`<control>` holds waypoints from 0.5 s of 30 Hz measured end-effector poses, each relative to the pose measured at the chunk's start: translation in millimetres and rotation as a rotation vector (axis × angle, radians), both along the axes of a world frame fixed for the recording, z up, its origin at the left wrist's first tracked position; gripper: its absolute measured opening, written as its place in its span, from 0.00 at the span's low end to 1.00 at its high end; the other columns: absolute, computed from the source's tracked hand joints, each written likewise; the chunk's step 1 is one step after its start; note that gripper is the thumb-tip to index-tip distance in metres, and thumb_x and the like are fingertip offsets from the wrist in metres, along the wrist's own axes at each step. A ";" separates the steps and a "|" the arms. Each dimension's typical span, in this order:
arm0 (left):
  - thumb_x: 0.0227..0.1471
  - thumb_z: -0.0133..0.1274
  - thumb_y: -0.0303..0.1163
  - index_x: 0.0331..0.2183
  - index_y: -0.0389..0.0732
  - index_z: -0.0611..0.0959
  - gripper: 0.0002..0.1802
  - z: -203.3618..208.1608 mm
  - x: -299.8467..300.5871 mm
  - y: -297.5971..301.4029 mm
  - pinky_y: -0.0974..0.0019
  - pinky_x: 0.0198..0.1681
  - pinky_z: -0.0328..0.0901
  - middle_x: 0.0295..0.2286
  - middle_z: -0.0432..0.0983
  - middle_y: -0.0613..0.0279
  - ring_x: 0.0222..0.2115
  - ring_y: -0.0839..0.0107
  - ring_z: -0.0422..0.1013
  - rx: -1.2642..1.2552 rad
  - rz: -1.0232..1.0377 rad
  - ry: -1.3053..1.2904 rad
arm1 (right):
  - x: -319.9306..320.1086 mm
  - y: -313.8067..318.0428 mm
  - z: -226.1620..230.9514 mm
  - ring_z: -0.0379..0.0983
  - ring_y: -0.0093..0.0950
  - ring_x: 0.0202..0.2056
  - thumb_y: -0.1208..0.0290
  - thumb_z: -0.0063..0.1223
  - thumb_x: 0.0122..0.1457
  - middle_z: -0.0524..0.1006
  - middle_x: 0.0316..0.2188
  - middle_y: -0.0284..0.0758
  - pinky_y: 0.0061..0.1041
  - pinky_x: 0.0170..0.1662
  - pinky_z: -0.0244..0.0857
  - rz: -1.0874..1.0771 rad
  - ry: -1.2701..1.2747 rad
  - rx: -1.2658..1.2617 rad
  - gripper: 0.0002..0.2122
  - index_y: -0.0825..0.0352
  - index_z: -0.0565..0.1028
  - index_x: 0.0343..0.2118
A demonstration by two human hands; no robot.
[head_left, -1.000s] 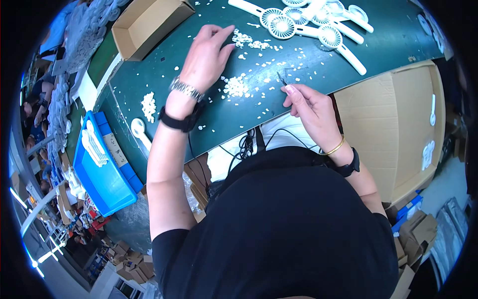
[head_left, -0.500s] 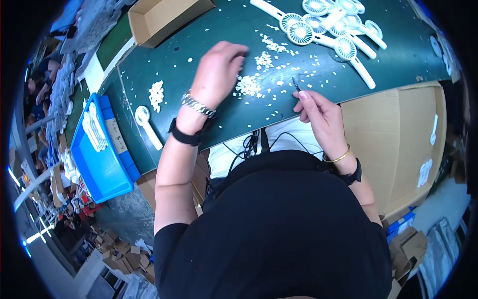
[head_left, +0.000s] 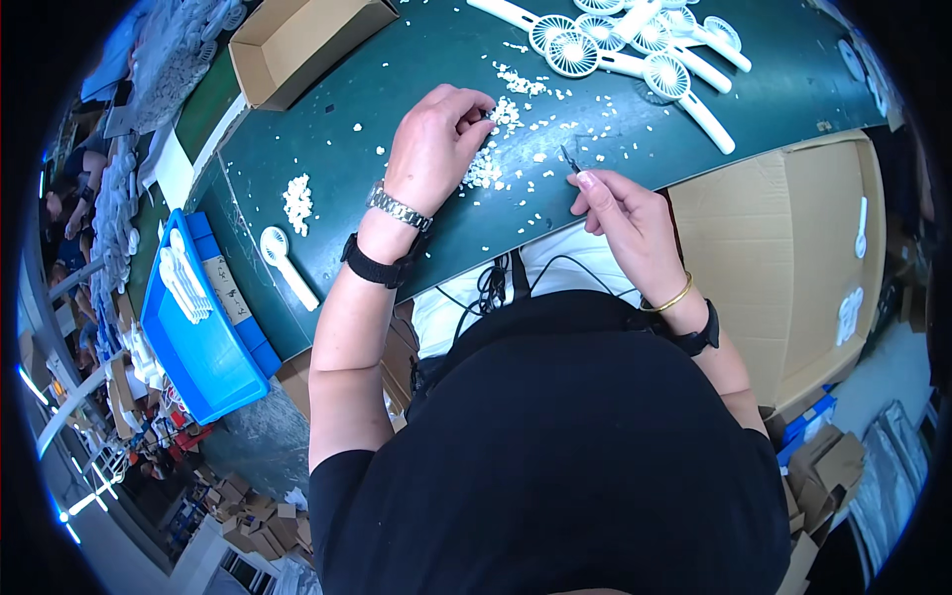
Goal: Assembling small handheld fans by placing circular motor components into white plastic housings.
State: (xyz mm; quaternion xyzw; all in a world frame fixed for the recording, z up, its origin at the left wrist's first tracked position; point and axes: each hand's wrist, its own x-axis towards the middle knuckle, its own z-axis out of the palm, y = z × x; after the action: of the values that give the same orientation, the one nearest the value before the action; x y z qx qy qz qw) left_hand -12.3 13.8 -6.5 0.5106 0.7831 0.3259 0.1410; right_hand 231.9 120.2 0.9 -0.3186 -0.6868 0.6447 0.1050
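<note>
My left hand (head_left: 434, 137) is over the green table with its fingers curled and thumb and fingertips pinched beside a scatter of small white pieces (head_left: 483, 171). Whatever lies between those fingertips is too small to make out. In my right hand (head_left: 627, 206), near the table's front edge, is a thin dark pointed tool (head_left: 569, 159); its tip points toward the far left and its kind is unclear. Several white handheld fans (head_left: 572, 54) lie heaped at the far right. One more white fan (head_left: 287, 268) rests alone at the left, near a smaller heap of white pieces (head_left: 297, 203).
A blue bin (head_left: 203, 352) holding white fan parts (head_left: 183, 278) stands at the left. At the far left is an open cardboard box (head_left: 307, 50). A large cardboard box (head_left: 739, 268) sits against the table's front edge on the right. Black cables (head_left: 493, 286) hang near my lap.
My left hand's fingers have curled in and come down at the white pieces. My right hand keeps the dark tool. The whole view has shifted slightly.
</note>
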 end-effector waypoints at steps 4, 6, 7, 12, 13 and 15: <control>0.55 0.67 0.26 0.41 0.37 0.88 0.10 -3.2 0.1 -4.0 0.69 0.35 0.72 0.32 0.79 0.61 0.29 0.71 0.76 -0.017 -0.014 0.010 | 1.4 0.4 0.0 0.70 0.15 0.29 0.59 0.50 0.76 0.79 0.29 0.29 0.18 0.35 0.67 0.017 -0.010 0.012 0.19 0.73 0.82 0.49; 0.55 0.67 0.26 0.41 0.37 0.88 0.11 -4.4 0.3 -4.2 0.69 0.35 0.72 0.32 0.79 0.61 0.29 0.71 0.76 -0.035 -0.014 0.010 | 1.8 0.6 -0.5 0.70 0.15 0.29 0.60 0.50 0.76 0.79 0.29 0.29 0.18 0.35 0.67 0.009 -0.006 0.010 0.19 0.73 0.82 0.50; 0.55 0.67 0.26 0.41 0.37 0.88 0.11 -5.3 0.8 -3.1 0.69 0.35 0.72 0.32 0.79 0.61 0.29 0.70 0.76 -0.025 -0.011 0.012 | 2.0 1.0 -0.8 0.70 0.15 0.29 0.60 0.50 0.76 0.79 0.29 0.29 0.18 0.35 0.67 0.005 -0.005 0.009 0.18 0.73 0.82 0.50; 0.54 0.66 0.25 0.40 0.37 0.88 0.10 -6.4 -4.6 0.3 0.67 0.36 0.73 0.33 0.80 0.58 0.31 0.67 0.78 -0.011 -0.003 0.014 | -1.4 4.4 -0.9 0.70 0.15 0.29 0.60 0.50 0.76 0.79 0.30 0.29 0.18 0.36 0.67 0.005 -0.011 0.016 0.18 0.73 0.82 0.50; 0.54 0.66 0.25 0.40 0.37 0.88 0.09 -5.5 -5.5 -2.0 0.65 0.37 0.73 0.34 0.80 0.58 0.32 0.65 0.78 -0.015 0.006 0.013 | -2.1 3.2 -2.0 0.70 0.15 0.29 0.61 0.50 0.76 0.79 0.30 0.30 0.18 0.36 0.67 0.011 -0.005 0.027 0.18 0.73 0.82 0.50; 0.53 0.64 0.25 0.38 0.38 0.87 0.08 -5.8 -7.2 -6.8 0.61 0.39 0.73 0.34 0.80 0.55 0.33 0.60 0.78 0.016 0.014 0.034 | -12.4 2.3 -4.2 0.70 0.16 0.29 0.61 0.49 0.76 0.80 0.30 0.30 0.18 0.35 0.67 0.048 0.028 0.047 0.18 0.73 0.82 0.50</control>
State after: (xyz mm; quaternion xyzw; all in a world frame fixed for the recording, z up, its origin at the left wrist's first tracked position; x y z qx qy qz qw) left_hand -19.5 7.0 -12.3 0.5119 0.7861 0.3245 0.1213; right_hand 219.5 122.5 -3.3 -0.2904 -0.7077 0.6352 0.1064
